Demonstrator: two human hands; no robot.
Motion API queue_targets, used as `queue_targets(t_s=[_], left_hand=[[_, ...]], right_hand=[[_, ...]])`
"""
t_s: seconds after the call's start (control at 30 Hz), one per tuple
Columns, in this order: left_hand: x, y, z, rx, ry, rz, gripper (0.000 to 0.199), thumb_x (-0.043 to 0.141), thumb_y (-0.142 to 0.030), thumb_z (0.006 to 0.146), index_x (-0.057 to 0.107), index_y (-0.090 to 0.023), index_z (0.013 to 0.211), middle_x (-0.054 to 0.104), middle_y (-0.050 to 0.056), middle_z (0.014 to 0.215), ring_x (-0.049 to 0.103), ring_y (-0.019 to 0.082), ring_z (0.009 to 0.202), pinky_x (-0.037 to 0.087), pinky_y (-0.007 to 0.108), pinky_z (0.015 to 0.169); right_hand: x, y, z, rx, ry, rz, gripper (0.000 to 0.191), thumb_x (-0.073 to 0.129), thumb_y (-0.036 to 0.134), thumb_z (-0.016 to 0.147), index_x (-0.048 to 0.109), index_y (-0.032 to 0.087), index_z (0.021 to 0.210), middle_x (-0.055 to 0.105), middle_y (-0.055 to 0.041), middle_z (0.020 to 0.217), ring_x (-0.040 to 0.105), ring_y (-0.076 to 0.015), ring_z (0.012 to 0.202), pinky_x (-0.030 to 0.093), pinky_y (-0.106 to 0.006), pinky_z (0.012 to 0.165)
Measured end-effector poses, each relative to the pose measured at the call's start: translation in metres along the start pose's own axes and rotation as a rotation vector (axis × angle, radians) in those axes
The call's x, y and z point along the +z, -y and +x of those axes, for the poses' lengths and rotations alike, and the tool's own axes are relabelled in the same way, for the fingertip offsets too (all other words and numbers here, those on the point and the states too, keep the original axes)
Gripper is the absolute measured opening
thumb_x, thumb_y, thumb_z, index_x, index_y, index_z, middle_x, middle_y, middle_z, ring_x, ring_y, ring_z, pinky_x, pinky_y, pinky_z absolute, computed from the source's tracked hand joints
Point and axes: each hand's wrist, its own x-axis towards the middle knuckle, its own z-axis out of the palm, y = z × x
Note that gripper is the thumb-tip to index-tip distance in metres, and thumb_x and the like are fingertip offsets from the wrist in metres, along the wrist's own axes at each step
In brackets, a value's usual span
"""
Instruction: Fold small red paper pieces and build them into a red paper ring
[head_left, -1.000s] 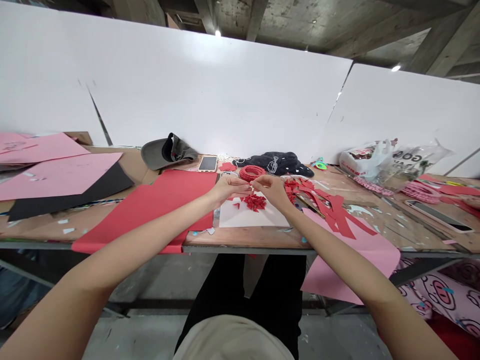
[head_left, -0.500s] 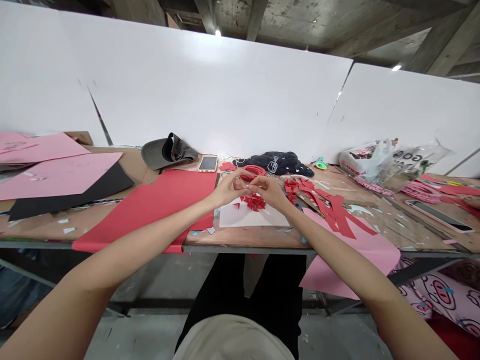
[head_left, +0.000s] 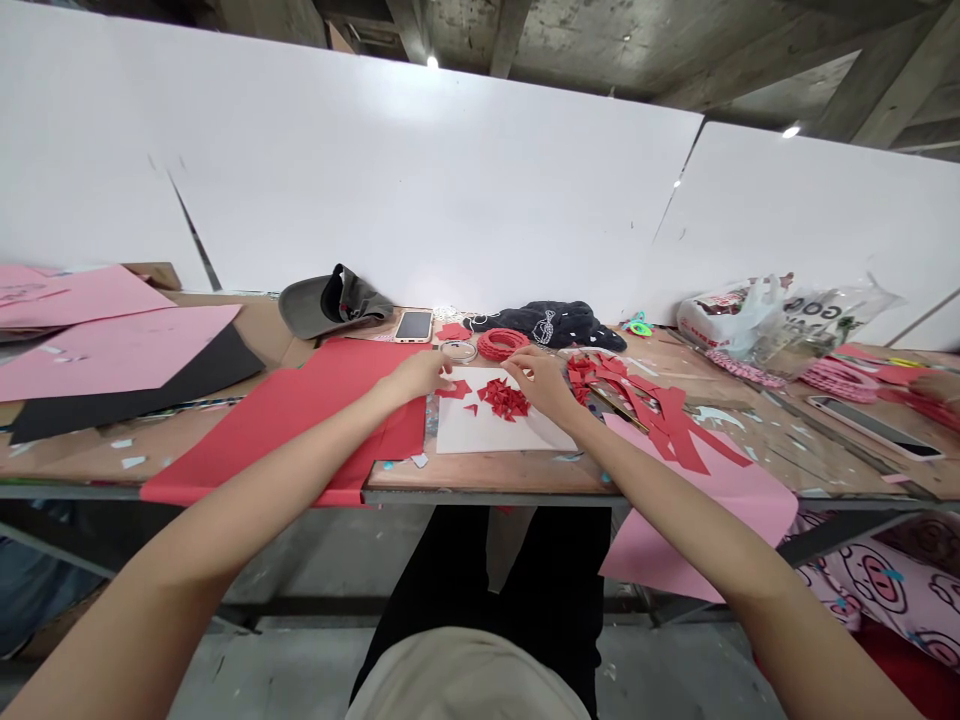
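My left hand (head_left: 420, 376) reaches to the left edge of a white sheet (head_left: 487, 437), its fingertips pinched at some small red paper pieces (head_left: 456, 391). Over the right side of that sheet is my right hand (head_left: 541, 382), thumb and forefinger brought together; whatever they hold is too small to make out. Between the hands lies a pile of small folded red paper pieces (head_left: 504, 400), with one loose piece (head_left: 472, 409) to its left. Behind the pile stand a red ring of folded paper (head_left: 502, 344) and a roll of clear tape (head_left: 458, 351).
Red paper (head_left: 300, 415) covers the table at left, beside a phone (head_left: 413, 326) and a cap (head_left: 330, 302). Red strips (head_left: 679, 430) lie on pink paper (head_left: 720, 490) at right. Dark cloth (head_left: 555, 323) rests behind. Another person's hand (head_left: 941, 388) shows at far right.
My hands were together above the pile and are now apart. The left has moved left to the red paper pieces; the right stays near the pile. Another person's hand has appeared at far right.
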Motion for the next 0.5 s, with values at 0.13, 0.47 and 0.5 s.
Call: queue_targets(t_s=[0.13,0.47,0.5], left_hand=[[0.002,0.013,0.006,-0.072,0.089,-0.007,0.024,0.084,-0.020,0.047,0.061,-0.019,0.054,0.060,0.004,0.056,0.062,0.027,0.067,0.046,0.029,0.065],[-0.007,0.022,0.013,-0.163,0.129,-0.089,0.036,0.088,-0.021,0.037,0.063,-0.017,0.063,0.062,0.001,0.061,0.060,0.022,0.062,0.042,0.026,0.055],[-0.008,0.022,0.013,-0.154,0.122,-0.093,0.037,0.088,-0.022,0.037,0.063,-0.017,0.064,0.061,0.001,0.061,0.060,0.021,0.062,0.042,0.026,0.055]], right_hand=[[0.000,0.004,-0.001,-0.018,-0.006,0.000,0.024,0.051,0.030,0.093,0.069,0.017,0.086,0.066,-0.0093,0.098,0.061,-0.0207,0.089,0.047,-0.033,0.076],[0.001,0.002,0.000,-0.052,-0.018,-0.044,0.021,0.050,0.028,0.091,0.067,0.017,0.082,0.066,-0.0094,0.094,0.061,-0.0208,0.086,0.047,-0.035,0.078],[0.001,0.002,0.000,-0.054,-0.011,-0.041,0.021,0.050,0.027,0.091,0.067,0.017,0.082,0.066,-0.0093,0.094,0.061,-0.0207,0.086,0.047,-0.036,0.079]])
